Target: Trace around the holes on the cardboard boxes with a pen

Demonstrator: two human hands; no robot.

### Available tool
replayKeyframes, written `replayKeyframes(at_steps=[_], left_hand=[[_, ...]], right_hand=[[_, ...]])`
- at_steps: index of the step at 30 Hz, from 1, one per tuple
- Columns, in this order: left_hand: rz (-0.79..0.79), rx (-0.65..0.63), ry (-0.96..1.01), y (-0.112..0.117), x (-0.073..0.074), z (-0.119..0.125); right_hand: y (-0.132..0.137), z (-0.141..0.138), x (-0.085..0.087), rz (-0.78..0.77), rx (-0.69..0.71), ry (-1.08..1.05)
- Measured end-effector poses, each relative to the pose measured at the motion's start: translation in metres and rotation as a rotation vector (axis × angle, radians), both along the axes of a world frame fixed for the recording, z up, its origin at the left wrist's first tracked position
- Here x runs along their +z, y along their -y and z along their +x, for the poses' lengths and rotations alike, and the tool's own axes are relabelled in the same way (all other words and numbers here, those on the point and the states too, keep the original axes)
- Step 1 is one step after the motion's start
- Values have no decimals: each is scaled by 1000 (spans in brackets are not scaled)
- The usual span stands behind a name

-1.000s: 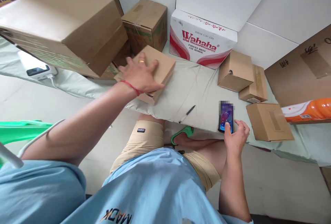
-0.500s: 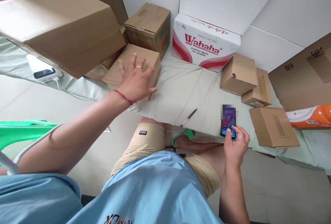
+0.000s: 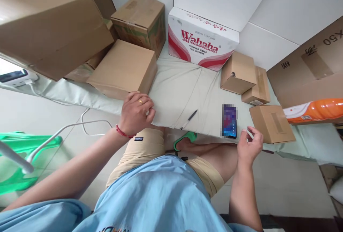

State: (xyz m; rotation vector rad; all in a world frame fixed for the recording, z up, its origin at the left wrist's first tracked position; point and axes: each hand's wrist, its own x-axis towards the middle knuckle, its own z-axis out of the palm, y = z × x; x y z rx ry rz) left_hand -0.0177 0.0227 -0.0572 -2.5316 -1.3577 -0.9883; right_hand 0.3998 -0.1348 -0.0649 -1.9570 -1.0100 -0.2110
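My left hand [image 3: 138, 112] hovers at the front edge of a cardboard box [image 3: 123, 65], its fingers curled in loosely and a ring on one of them. I see nothing held in it, though the palm side is hidden. A smartphone [image 3: 229, 121] with a lit screen, partly blurred out, lies on the cloth-covered surface [image 3: 177, 92]. Just right of its lower corner is my right hand [image 3: 250, 144], off the screen, with bent fingers apart from the thumb and nothing between them. A pen [image 3: 189, 119] rests left of the phone.
Along the back stand a taped box [image 3: 142, 21] and a white and red Wahaha carton [image 3: 202, 39]. Small boxes [image 3: 238, 71] and an orange bottle [image 3: 316, 110] are at right. A large box [image 3: 53, 31] and a white device with a cable [image 3: 17, 78] sit at left.
My left hand has come off the top of the box toward me, its spread fingers curling in. My right hand has lifted away from the phone screen to the right. The view has shifted slightly.
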Motion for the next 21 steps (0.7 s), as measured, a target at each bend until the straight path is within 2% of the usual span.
replayKeyframes(at_steps=[3, 7, 11, 13, 16, 21], left_hand=[[105, 80, 20, 5, -19, 8], [-70, -20, -88, 6, -45, 21], [-166, 39, -122, 6, -64, 32], [-178, 69, -126, 6, -68, 35], [-192, 81, -134, 7, -68, 37], [-216, 91, -151, 8, -68, 38]], right_hand=[[-23, 2, 13, -21, 90, 9], [-76, 13, 35, -84, 165, 89], [-148, 31, 52, -305, 251, 112], [-182, 36, 58, -402, 264, 132], [-220, 37, 64, -470, 248, 214], [-253, 31, 68, -621, 137, 332]])
